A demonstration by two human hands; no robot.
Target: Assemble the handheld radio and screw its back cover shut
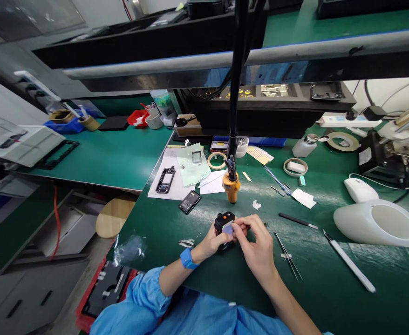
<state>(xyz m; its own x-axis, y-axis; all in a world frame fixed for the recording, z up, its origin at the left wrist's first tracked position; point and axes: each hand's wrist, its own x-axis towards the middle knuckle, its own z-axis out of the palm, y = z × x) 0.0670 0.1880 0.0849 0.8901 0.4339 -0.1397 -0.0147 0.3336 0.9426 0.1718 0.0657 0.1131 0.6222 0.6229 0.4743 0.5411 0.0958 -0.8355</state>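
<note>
My left hand [208,243] is closed around the side of a small black handheld radio [224,217] with an orange button on its top end. A pale, bluish screen area faces up between my hands. At the radio's right edge, my right hand [258,244] has thumb and index finger pinched together against the screen area; whatever lies between those fingertips is too small to make out. To the right of this hand, metal tweezers [288,257] lie on the green mat. An orange electric screwdriver [231,188] hangs just beyond the radio.
A black phone-like part [190,202] and a radio front housing [165,180] lie to the left. On the right are a white-handled knife [349,262], a dark-handled tool [297,220], a white oval container [351,223] and a mouse [361,190]. A black shelf [260,114] spans the back.
</note>
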